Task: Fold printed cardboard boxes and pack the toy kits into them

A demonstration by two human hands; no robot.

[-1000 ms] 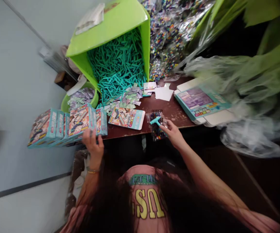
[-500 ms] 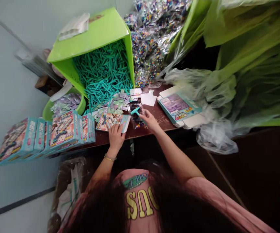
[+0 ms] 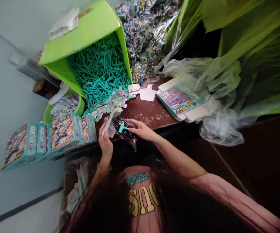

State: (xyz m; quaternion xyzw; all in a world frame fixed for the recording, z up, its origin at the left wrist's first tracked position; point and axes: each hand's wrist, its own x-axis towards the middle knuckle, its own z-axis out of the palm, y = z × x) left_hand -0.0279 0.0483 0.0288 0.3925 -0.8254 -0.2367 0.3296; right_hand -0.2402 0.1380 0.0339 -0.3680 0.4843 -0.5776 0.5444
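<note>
My left hand (image 3: 105,144) is closed around a small cardboard box (image 3: 108,123), tilted so that its open end and pale flaps face right. My right hand (image 3: 142,130) is closed on a teal T-shaped plastic tool (image 3: 123,127), together with a black gridded tray (image 3: 116,120) and a clear bag of coloured beads (image 3: 131,139). One end of the tray is at the box's opening; how far it reaches inside is hidden. Both hands are over the table's front edge.
A green bin (image 3: 81,32) on its side spills teal sticks (image 3: 103,71). Small packets (image 3: 115,102) lie before it. Finished-looking boxes (image 3: 66,129) stand left, beside a green basin (image 3: 81,105). Bead bags (image 3: 142,38) heap behind; flat boxes (image 3: 176,100) and plastic film (image 3: 222,129) lie right.
My left hand has lifted the box from the table and turned its opening rightward. My right hand has brought the tray, bead bag and teal tool left and nearer, up to the box.
</note>
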